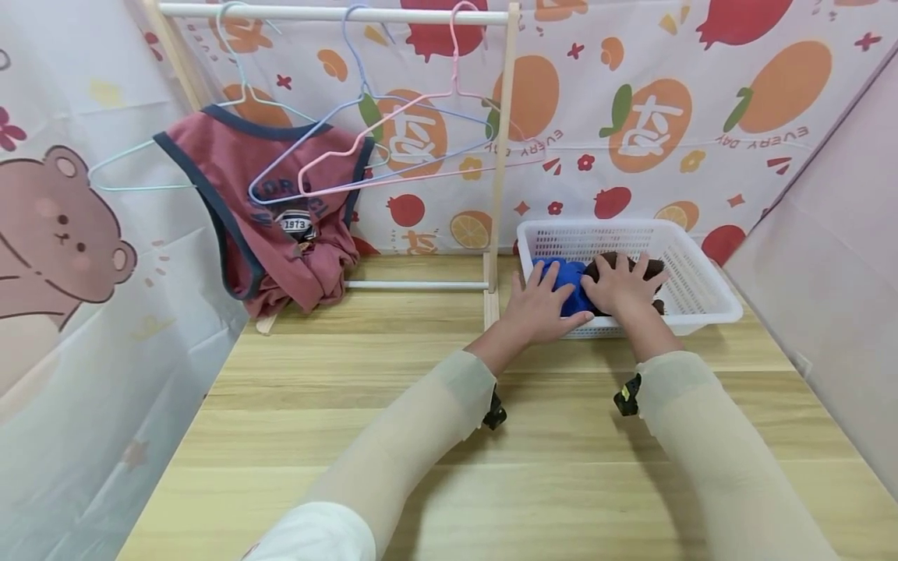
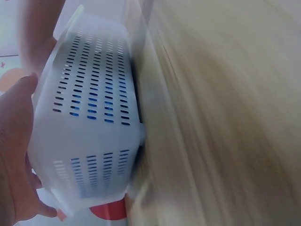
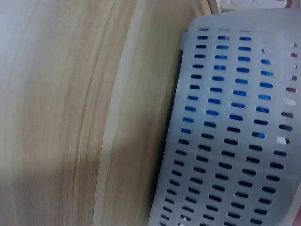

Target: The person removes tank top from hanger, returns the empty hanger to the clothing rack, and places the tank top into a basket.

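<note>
Inside the white basket (image 1: pixel 691 273) — blue cloth (image 1: pixel 571 273) beneath the left hand's (image 1: pixel 539 308) wide-spread fingers, dark brown cloth (image 1: pixel 655 266) beneath the right hand's (image 1: pixel 620 292), likewise splayed.

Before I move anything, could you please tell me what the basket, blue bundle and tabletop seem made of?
Slotted white basket: probably matte plastic, its walls being uniform and slightly translucent. Blue bundle: probably cloth, dull and crumpled, though partly covered. Tabletop: smooth wood or wood-look laminate; grain stripes leave both possible.
</note>
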{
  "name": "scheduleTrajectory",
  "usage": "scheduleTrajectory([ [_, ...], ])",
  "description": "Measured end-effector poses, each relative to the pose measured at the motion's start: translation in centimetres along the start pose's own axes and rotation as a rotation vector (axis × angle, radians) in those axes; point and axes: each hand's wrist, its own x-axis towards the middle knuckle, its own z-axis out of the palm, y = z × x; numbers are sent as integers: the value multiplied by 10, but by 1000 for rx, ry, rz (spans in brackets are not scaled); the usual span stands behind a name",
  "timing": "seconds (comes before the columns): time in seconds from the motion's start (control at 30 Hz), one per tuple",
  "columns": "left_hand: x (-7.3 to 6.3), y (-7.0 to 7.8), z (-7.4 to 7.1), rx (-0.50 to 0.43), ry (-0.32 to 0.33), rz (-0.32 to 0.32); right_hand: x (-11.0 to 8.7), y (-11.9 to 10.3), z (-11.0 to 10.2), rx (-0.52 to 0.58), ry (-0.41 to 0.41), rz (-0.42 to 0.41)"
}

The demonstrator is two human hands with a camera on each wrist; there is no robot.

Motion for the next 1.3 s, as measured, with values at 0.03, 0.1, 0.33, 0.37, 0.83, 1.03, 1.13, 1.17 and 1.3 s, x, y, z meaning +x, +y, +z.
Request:
scheduleTrajectory([
  [0.03,-1,-2,1,0,13,-1,0,-2,1,-1,13,-11],
  [0.1,-4,-6,2,2,27,-3,0,-6,2,7,34,-38],
  [0.33,-19,-16,13,-44,72,16,-2,-24,5,29,52,-104],
  [0.37,-22,-18,14,-50,84,28,-2,-27,5,36,58,-113],
  [0.83,-63,-55,3,-163,334,135,4,-89,-22,505,144,-371],
  [1.03,-80,-83,-4,-214,366,78,15,-125,-35,717,178,-432],
  [1.13,-88,-97,-7,-231,392,63,21,-140,-39,786,189,-400],
  [1.17,-91,-101,-8,-230,399,59,23,-145,-39,806,194,-387],
  [1.3,-103,-119,-14,-228,411,32,29,-158,-41,880,204,-330],
])
